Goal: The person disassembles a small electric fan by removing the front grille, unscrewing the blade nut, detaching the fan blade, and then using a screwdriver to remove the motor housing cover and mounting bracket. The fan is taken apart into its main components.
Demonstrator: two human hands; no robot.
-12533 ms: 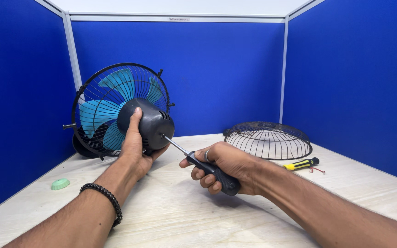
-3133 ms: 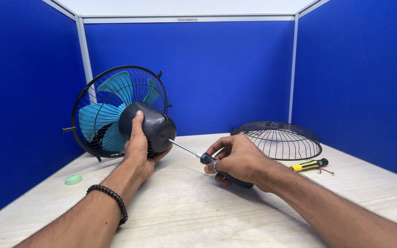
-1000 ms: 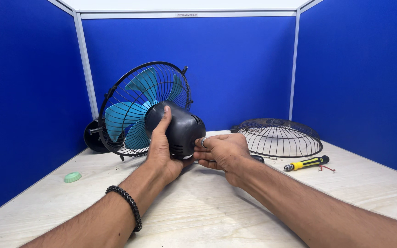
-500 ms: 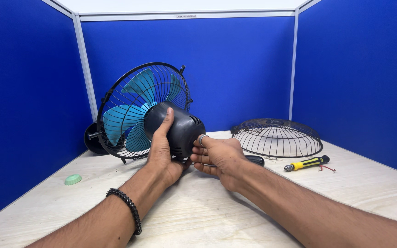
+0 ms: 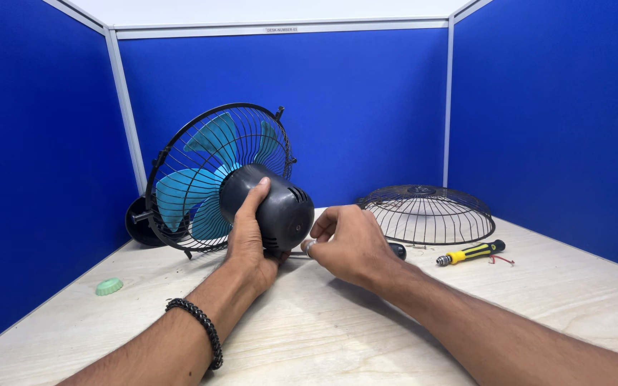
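A small fan [image 5: 212, 179] with teal blades and a black rear grille stands tilted on the wooden table [image 5: 366, 329]. My left hand [image 5: 250, 232] is wrapped around its black motor housing [image 5: 280, 211] from behind. My right hand [image 5: 348, 243] is just right of the housing, with curled fingertips at its lower rear edge. The end of a black screwdriver handle [image 5: 397, 250] shows behind my right hand, low by the table. I cannot see whether the hand holds it.
A detached black wire grille [image 5: 427, 214] lies dome-up at the back right. In front of it is a yellow and black screwdriver [image 5: 470, 252]. A green cap [image 5: 109, 286] sits at the left. A black round base [image 5: 136, 223] is behind the fan. Blue partitions enclose three sides.
The fan has shifted right and turned. My right hand lowered the black screwdriver away from the housing and moved its fingertips up against the housing's rear edge.
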